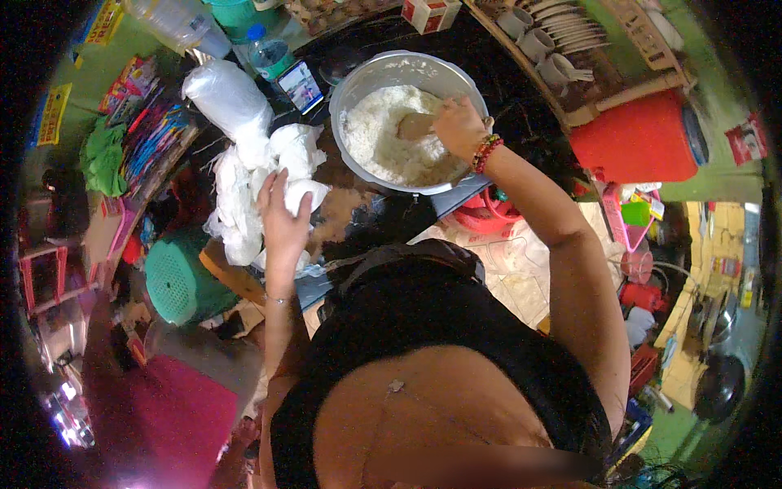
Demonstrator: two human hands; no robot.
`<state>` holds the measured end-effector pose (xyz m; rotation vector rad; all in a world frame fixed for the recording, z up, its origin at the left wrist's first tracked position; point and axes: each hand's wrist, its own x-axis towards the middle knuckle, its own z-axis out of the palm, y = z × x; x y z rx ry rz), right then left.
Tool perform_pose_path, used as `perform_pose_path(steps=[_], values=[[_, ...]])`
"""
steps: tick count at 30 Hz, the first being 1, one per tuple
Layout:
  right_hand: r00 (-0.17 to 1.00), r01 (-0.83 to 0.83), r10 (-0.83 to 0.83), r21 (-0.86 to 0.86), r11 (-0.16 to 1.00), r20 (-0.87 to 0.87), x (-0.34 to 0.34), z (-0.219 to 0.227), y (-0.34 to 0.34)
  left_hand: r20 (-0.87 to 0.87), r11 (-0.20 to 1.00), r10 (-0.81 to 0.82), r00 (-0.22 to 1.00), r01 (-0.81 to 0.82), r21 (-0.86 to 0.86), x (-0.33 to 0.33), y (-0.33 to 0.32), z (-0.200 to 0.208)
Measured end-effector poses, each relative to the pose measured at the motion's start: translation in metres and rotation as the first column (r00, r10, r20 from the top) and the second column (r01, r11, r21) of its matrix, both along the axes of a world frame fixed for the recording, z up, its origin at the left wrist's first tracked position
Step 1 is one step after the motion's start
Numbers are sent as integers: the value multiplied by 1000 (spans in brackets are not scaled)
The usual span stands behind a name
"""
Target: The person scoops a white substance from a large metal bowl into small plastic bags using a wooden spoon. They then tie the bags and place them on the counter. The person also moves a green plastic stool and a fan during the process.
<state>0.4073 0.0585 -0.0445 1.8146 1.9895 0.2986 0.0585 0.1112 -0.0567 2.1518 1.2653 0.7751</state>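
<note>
My right hand reaches into a large grey metal pot on the dark tabletop. Its fingers are closed around a tan, wooden-looking utensil; the handle is hidden by the hand and the exact kind cannot be made out. The utensil sits in a heap of white, crumbly, floury stuff that fills much of the pot. On the left, my left hand rests with fingers spread on a bunch of crumpled white plastic bags. A bulging, pale plastic bag lies just beyond them.
A lit phone leans beside a blue-capped bottle, left of the pot. Cups and stacked plates fill a rack at the far right, above a red container. A green perforated basket stands low at the left.
</note>
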Motion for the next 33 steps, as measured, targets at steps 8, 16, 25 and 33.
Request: perform_pose_path(steps=[8,16,25,33], values=[[953,-117,139,96,988,-268,32,-3,43,27,988,-67,997,70,-135,62,-34,23],[818,-339,310,28,940,-484,-18,-15,47,108,982,-30,994,50,-183,95,-32,3],[563,-311,72,-131,941,-823,22,33,42,243,975,-10,970,63,-212,89,-32,-4],[577,-341,110,-116,933,-809,-25,33,19,120,978,60,991,-34,-205,90,-32,-11]])
